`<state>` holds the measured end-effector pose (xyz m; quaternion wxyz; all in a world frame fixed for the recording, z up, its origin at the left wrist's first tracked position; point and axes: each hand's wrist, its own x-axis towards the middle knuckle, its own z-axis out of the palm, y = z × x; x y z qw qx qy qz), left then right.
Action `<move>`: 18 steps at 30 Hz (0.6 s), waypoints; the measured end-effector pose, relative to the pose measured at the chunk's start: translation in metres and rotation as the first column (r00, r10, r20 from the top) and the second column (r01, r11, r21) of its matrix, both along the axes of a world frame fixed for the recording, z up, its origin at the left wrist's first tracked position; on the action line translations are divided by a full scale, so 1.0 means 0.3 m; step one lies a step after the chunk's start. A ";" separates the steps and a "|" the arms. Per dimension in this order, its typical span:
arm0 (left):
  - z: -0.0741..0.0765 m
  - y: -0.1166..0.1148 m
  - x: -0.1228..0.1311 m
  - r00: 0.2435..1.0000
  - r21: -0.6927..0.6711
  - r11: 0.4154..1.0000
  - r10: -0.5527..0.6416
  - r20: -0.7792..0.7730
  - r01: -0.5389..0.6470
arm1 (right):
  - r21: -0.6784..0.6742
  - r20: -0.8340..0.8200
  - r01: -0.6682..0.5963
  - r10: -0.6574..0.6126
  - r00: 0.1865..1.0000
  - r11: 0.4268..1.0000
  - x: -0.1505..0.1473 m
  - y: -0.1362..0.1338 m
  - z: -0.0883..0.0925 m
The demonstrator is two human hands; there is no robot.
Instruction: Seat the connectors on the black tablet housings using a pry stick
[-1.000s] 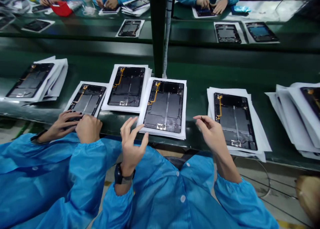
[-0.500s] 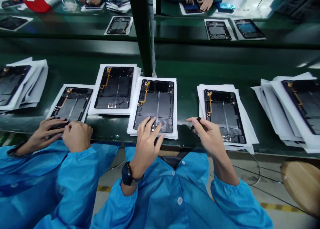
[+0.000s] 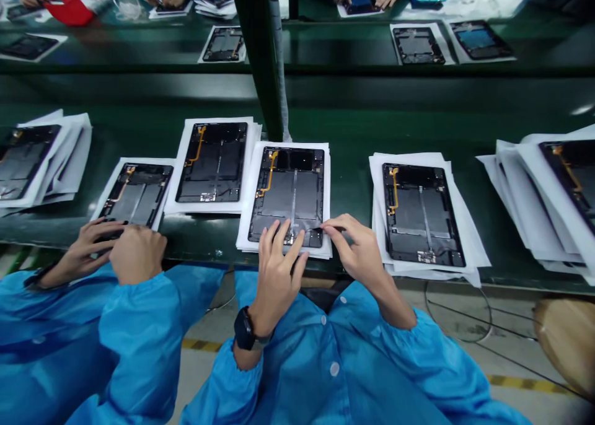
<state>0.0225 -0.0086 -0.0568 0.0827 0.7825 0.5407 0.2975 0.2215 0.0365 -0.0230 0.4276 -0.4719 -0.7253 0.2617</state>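
Two bare hands at an opened black rectangular tablet (image 3: pixel 307 199) on a glossy dark green bench (image 3: pixel 351 165).
The tablet lies on stacked white sheets (image 3: pixel 244 234); beyond it stand a dark green post (image 3: pixel 260 53) and a second green bench (image 3: pixel 334 47), left of it a co-worker's shiny blue sleeve (image 3: pixel 139 319), right of it a similar black tablet (image 3: pixel 421 214), and low to its right a round pale-wood seat (image 3: pixel 567 344). The left hand (image 3: pixel 279 276), wrist in a dark watch (image 3: pixel 244 329), is palm down with fingers loosely spread over the tablet's near end; the right hand (image 3: pixel 360 248) angles in at its right edge, thumb and fingertips pinching a thin dark item (image 3: pixel 316 228).
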 end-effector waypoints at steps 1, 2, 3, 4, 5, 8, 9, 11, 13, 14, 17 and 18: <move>-0.003 -0.001 -0.001 1.000 -0.001 1.000 -0.002 -0.003 0.002 | 0.046 0.026 -0.006 0.005 1.000 0.999 0.000 -0.004 -0.001; -0.006 -0.002 -0.003 1.000 -0.002 1.000 -0.006 -0.003 0.006 | 0.090 0.055 -0.012 0.007 0.998 0.996 0.000 -0.009 -0.002; -0.009 -0.003 -0.006 1.000 -0.001 1.000 -0.012 -0.001 0.012 | 0.128 0.083 -0.017 0.006 0.997 0.992 -0.001 -0.014 -0.003; -0.011 -0.004 -0.010 1.000 0.001 1.000 -0.018 0.003 0.018 | 0.161 0.107 -0.021 0.003 0.994 0.987 -0.003 -0.019 -0.006; -0.014 -0.006 -0.014 1.000 0.004 1.000 -0.024 0.011 0.024 | 0.188 0.124 -0.024 0.001 0.992 0.982 -0.006 -0.023 -0.010; -0.020 -0.008 -0.028 0.998 0.027 0.999 -0.041 0.050 0.040 | 0.229 0.139 -0.028 -0.005 0.990 0.973 -0.013 -0.031 -0.021; -0.021 -0.009 -0.032 0.997 0.035 0.998 -0.046 0.066 0.044 | 0.229 0.139 -0.025 -0.008 0.990 0.973 -0.015 -0.032 -0.023; -0.024 -0.010 -0.036 0.993 0.053 0.997 -0.055 0.102 0.050 | 0.215 0.141 -0.013 -0.018 0.990 0.977 -0.017 -0.032 -0.023; -0.025 -0.012 -0.034 0.989 0.066 0.996 -0.060 0.134 0.051 | 0.182 0.132 0.009 -0.034 0.991 0.983 -0.020 -0.033 -0.017; -0.026 -0.013 -0.031 0.988 0.071 0.996 -0.058 0.146 0.048 | 0.159 0.124 0.024 -0.044 0.991 0.987 -0.022 -0.034 -0.013; -0.026 -0.018 -0.022 0.985 0.067 0.997 -0.035 0.169 0.024 | 0.089 0.087 0.069 -0.077 0.993 0.994 -0.029 -0.040 -0.002; -0.026 -0.020 -0.019 0.984 0.064 0.998 -0.027 0.174 0.016 | 0.072 0.070 0.081 -0.086 0.994 0.994 -0.032 -0.043 0.001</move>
